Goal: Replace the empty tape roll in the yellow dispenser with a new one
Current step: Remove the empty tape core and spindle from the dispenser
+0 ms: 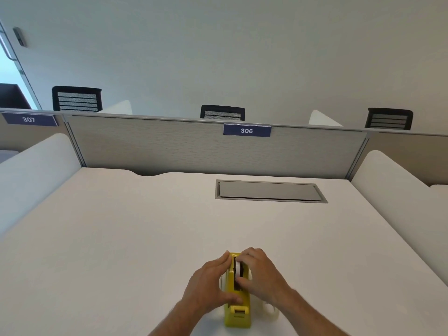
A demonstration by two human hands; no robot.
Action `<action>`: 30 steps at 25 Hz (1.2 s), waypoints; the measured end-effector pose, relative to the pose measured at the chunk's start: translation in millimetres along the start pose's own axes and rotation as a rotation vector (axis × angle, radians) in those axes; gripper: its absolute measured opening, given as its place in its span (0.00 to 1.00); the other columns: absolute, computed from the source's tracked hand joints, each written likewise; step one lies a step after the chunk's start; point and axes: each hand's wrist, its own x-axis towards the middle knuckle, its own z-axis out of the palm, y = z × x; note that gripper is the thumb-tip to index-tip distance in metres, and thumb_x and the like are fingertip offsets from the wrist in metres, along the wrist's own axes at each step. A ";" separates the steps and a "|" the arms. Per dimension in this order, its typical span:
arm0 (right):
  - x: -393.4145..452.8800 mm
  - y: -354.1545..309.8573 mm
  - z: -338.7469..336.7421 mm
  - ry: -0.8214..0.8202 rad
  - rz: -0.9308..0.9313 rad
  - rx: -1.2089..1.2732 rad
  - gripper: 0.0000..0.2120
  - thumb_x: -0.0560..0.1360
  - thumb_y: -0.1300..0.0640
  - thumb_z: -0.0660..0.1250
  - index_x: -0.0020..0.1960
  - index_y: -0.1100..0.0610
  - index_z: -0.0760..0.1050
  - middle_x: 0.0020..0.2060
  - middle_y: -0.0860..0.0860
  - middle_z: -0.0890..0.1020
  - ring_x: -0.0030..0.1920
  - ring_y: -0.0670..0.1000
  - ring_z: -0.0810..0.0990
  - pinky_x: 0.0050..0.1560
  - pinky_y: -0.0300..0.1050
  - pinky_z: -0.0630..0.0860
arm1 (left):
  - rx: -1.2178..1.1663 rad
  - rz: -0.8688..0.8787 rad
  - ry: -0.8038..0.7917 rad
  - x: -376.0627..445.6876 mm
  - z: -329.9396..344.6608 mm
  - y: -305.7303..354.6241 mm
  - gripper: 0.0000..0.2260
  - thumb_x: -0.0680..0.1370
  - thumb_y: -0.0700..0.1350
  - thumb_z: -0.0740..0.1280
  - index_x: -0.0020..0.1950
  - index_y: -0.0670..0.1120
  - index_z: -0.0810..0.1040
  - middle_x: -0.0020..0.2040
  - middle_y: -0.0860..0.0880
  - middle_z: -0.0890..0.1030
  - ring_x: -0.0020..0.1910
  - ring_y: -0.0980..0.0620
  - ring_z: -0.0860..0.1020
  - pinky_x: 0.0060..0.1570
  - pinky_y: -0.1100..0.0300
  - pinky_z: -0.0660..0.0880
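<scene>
White desk (121, 238), grey partition (194, 146) (numbered 306), both hands' fingers (224, 259) clamped on yellow dispenser (238, 314).

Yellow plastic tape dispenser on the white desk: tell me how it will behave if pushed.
The yellow plastic tape dispenser looks long, low and flat-based, so it probably slides rather than tips. The white desk looks smooth, so it may skid; the left hand bracing its side suggests that.

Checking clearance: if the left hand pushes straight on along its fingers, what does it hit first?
Nothing close: the left hand already rests against the yellow dispenser; beyond its fingertips lies bare desk, though depth is uncertain.
</scene>
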 end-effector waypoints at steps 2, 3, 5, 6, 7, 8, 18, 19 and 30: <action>-1.0 0.4 -0.8 0.007 0.005 0.018 0.18 0.70 0.49 0.70 0.60 0.50 0.76 0.56 0.44 0.78 0.57 0.44 0.71 0.57 0.36 0.71 | -0.018 0.002 0.001 -0.7 -0.3 0.2 0.50 0.63 0.69 0.74 0.79 0.60 0.54 0.79 0.66 0.54 0.77 0.60 0.60 0.74 0.59 0.63; -1.6 0.9 -1.0 0.006 0.011 0.028 0.19 0.70 0.49 0.70 0.59 0.50 0.76 0.56 0.44 0.78 0.57 0.44 0.71 0.57 0.36 0.71 | -0.027 0.004 0.001 -0.6 -0.3 0.2 0.50 0.63 0.69 0.74 0.79 0.60 0.54 0.79 0.66 0.54 0.77 0.60 0.60 0.74 0.59 0.63; -2.8 1.7 -1.1 0.006 0.035 0.046 0.17 0.69 0.49 0.71 0.57 0.49 0.76 0.54 0.43 0.79 0.57 0.44 0.71 0.57 0.35 0.71 | -0.048 0.003 -0.002 -0.5 0.0 0.7 0.50 0.63 0.68 0.74 0.79 0.60 0.54 0.80 0.66 0.54 0.77 0.60 0.60 0.75 0.59 0.63; -3.1 1.4 -1.0 0.014 0.038 0.053 0.14 0.69 0.49 0.70 0.55 0.49 0.77 0.53 0.43 0.80 0.56 0.43 0.72 0.56 0.36 0.72 | -0.056 0.001 -0.003 -0.8 0.6 1.0 0.50 0.64 0.68 0.74 0.79 0.60 0.54 0.80 0.65 0.54 0.77 0.60 0.61 0.75 0.58 0.63; -2.9 1.1 -0.5 0.020 0.032 0.055 0.11 0.70 0.50 0.70 0.51 0.48 0.77 0.50 0.43 0.81 0.54 0.43 0.73 0.55 0.38 0.74 | -0.065 -0.001 -0.003 -1.2 0.9 1.5 0.49 0.63 0.68 0.74 0.79 0.60 0.54 0.80 0.65 0.54 0.77 0.59 0.61 0.75 0.58 0.63; -2.7 0.7 0.6 0.021 0.018 0.049 0.08 0.70 0.50 0.69 0.49 0.48 0.77 0.49 0.44 0.81 0.53 0.43 0.73 0.54 0.40 0.76 | -0.073 -0.001 0.000 -1.6 1.1 1.8 0.49 0.63 0.68 0.74 0.79 0.61 0.54 0.80 0.65 0.55 0.77 0.59 0.62 0.75 0.58 0.63; -0.8 -4.7 4.6 -0.011 0.016 0.001 0.21 0.69 0.54 0.70 0.62 0.47 0.73 0.54 0.47 0.77 0.57 0.45 0.70 0.54 0.34 0.71 | -0.078 -0.034 -0.015 -3.5 -3.9 6.7 0.49 0.62 0.68 0.74 0.78 0.65 0.54 0.79 0.67 0.55 0.76 0.59 0.63 0.74 0.55 0.66; -0.8 -4.9 4.5 -0.005 0.019 0.006 0.20 0.69 0.54 0.70 0.61 0.48 0.73 0.54 0.47 0.77 0.57 0.45 0.71 0.53 0.33 0.71 | -0.069 -0.039 -0.017 -3.6 -4.6 7.5 0.49 0.62 0.68 0.74 0.78 0.65 0.54 0.79 0.67 0.55 0.76 0.59 0.63 0.74 0.55 0.66; -0.5 -4.0 -1.8 0.042 0.034 0.130 0.16 0.70 0.50 0.72 0.57 0.49 0.76 0.51 0.44 0.82 0.50 0.45 0.78 0.54 0.40 0.78 | -0.029 -0.065 -0.026 -2.8 -7.0 12.0 0.49 0.63 0.68 0.75 0.78 0.63 0.54 0.79 0.66 0.56 0.77 0.58 0.61 0.75 0.55 0.64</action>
